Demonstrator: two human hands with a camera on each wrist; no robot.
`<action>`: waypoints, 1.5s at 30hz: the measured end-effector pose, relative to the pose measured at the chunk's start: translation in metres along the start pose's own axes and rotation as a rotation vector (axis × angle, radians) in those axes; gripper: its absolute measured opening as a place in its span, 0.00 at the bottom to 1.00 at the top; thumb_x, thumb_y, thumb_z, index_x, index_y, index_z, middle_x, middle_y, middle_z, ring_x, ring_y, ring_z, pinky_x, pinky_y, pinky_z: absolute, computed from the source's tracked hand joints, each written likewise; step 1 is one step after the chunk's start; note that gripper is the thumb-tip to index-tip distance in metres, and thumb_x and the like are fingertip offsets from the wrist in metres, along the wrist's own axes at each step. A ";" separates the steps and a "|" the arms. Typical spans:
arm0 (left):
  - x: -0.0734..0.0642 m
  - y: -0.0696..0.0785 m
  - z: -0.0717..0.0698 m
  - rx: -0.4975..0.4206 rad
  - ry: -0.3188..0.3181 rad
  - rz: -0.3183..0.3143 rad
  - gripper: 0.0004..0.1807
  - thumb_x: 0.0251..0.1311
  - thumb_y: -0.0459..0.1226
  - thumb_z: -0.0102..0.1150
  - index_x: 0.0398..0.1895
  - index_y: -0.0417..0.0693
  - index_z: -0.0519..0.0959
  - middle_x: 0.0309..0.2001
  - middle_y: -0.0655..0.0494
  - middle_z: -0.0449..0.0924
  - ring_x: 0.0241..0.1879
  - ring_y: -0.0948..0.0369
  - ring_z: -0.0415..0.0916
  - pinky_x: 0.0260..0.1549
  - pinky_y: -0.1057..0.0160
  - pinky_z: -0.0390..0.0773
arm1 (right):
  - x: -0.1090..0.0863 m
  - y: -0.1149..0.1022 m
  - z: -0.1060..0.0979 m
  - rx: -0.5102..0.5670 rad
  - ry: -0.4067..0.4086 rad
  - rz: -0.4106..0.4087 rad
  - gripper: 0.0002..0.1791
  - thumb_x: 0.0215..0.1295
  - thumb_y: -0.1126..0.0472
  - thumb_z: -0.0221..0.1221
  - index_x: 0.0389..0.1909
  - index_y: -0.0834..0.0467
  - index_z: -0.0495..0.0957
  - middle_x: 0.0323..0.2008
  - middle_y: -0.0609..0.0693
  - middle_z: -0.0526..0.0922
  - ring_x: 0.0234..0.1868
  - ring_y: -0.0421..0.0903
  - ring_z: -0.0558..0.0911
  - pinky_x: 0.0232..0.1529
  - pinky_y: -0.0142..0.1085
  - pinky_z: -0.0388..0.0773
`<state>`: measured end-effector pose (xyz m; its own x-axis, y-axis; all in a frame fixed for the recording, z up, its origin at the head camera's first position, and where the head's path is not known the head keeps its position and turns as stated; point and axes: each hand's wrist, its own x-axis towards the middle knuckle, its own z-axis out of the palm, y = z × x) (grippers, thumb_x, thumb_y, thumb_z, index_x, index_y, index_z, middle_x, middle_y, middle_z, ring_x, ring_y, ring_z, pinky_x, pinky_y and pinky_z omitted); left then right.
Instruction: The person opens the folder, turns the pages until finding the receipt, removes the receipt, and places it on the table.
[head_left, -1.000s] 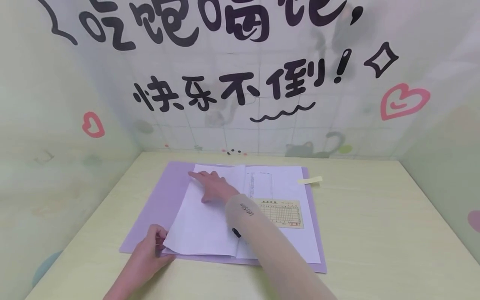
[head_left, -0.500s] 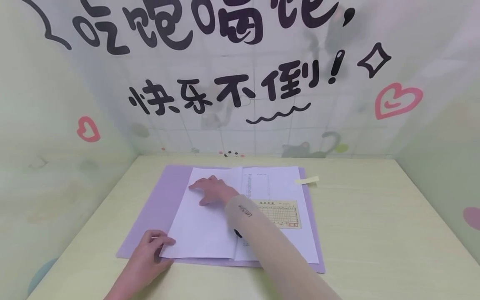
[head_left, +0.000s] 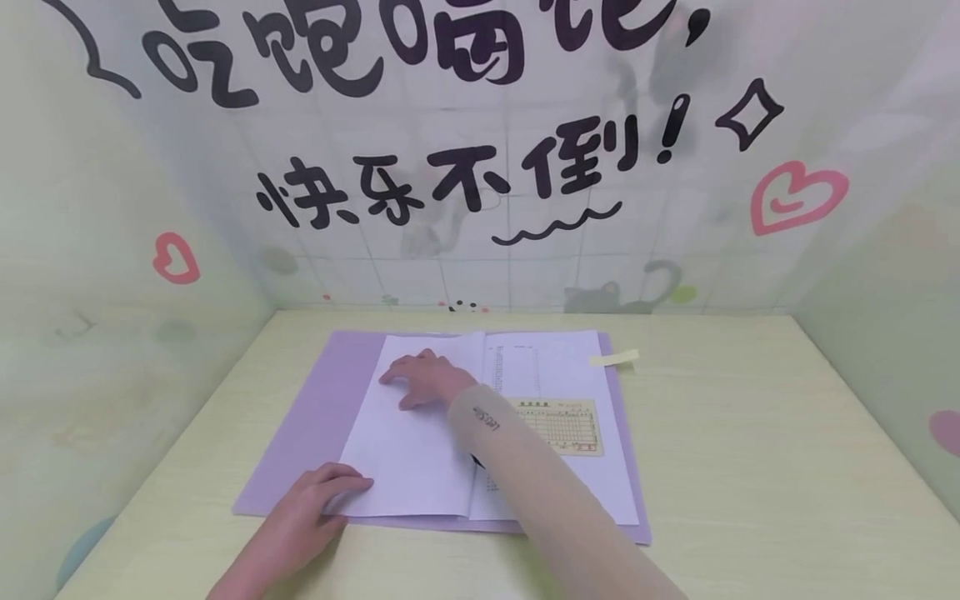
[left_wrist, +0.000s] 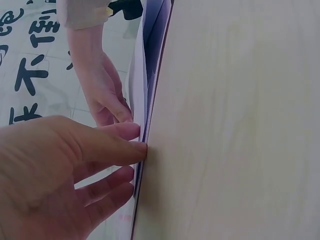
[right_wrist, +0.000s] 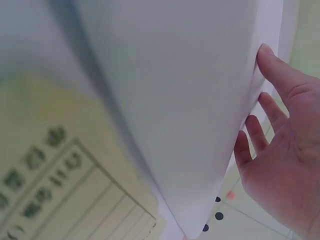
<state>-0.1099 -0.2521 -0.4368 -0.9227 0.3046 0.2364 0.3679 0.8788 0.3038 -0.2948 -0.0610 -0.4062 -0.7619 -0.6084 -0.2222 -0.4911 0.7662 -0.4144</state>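
Note:
A lilac folder lies spread on the table, with a white sheet turned over its left part. My left hand is at the sheet's lower left corner. Its fingers rest on the paper, while the thumb touches the folder's front edge, as the left wrist view shows. Farther up the same sheet, my right hand rests with spread, slightly bent fingers; in the right wrist view its fingertips touch the paper. A printed page on the right bears a pale yellow form slip, partly behind my right sleeve.
A small pale yellow tab sticks out from the folder's right edge. The light wooden table extends on both sides. Behind it hangs a white sheet-like backdrop with black lettering and pink hearts, and similar side panels flank the table.
My left fingers have moved from the corner's edge onto the sheet, which now lies flatter there. My right hand has slid slightly toward me along the sheet. The view has shifted a little.

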 end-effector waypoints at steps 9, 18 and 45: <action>0.003 -0.002 0.001 -0.014 -0.012 -0.005 0.28 0.41 0.23 0.72 0.47 0.56 0.85 0.49 0.64 0.80 0.50 0.56 0.78 0.51 0.52 0.80 | 0.002 0.002 -0.003 -0.049 0.000 -0.037 0.29 0.68 0.54 0.61 0.69 0.35 0.68 0.75 0.36 0.61 0.76 0.45 0.58 0.75 0.48 0.60; -0.003 -0.005 0.009 0.001 0.071 0.057 0.29 0.36 0.23 0.74 0.45 0.56 0.86 0.47 0.66 0.79 0.46 0.57 0.78 0.48 0.56 0.80 | -0.007 0.010 0.001 -0.044 0.043 -0.160 0.27 0.71 0.53 0.58 0.70 0.45 0.68 0.72 0.43 0.67 0.76 0.43 0.63 0.77 0.36 0.57; -0.004 -0.005 0.009 0.011 0.059 0.038 0.29 0.37 0.23 0.74 0.46 0.56 0.85 0.48 0.66 0.79 0.47 0.57 0.77 0.49 0.55 0.81 | -0.133 0.096 -0.027 0.283 0.473 -0.076 0.20 0.71 0.58 0.57 0.62 0.54 0.74 0.60 0.52 0.80 0.55 0.48 0.80 0.56 0.43 0.79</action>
<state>-0.1092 -0.2548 -0.4473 -0.8995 0.3159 0.3020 0.4011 0.8711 0.2834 -0.2520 0.0996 -0.3923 -0.8671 -0.4511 0.2111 -0.4694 0.5986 -0.6491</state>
